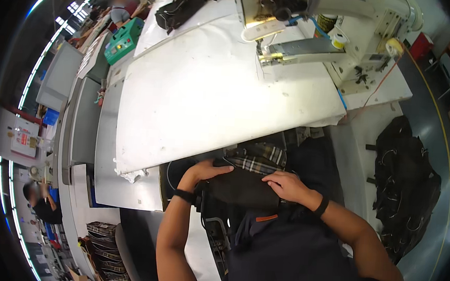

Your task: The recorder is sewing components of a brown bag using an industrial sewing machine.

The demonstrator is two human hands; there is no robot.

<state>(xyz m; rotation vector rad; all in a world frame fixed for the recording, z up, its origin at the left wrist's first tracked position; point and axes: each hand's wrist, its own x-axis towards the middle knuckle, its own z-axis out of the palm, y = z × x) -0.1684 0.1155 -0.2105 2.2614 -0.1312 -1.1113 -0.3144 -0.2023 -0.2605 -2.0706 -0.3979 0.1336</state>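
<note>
A dark cloth piece with plaid lining [257, 157] lies over my lap, just below the front edge of the white table. My left hand [203, 172] holds its left side, the thumb stretched along the top near the plaid and the other fingers mostly hidden behind the cloth. On the opposite side my right hand [286, 186] pinches the edge where the dark cloth meets the plaid. The plaid part is bunched in folds beyond both hands. Dark bands circle both wrists.
A white worktable [202, 92] spans the space ahead, carrying an industrial sewing machine [367, 46] at far right. Dark cloth pieces [404, 189] hang at right. Stacked plaid pieces [107, 255] sit lower left. A green machine [124, 40] and other people are farther left.
</note>
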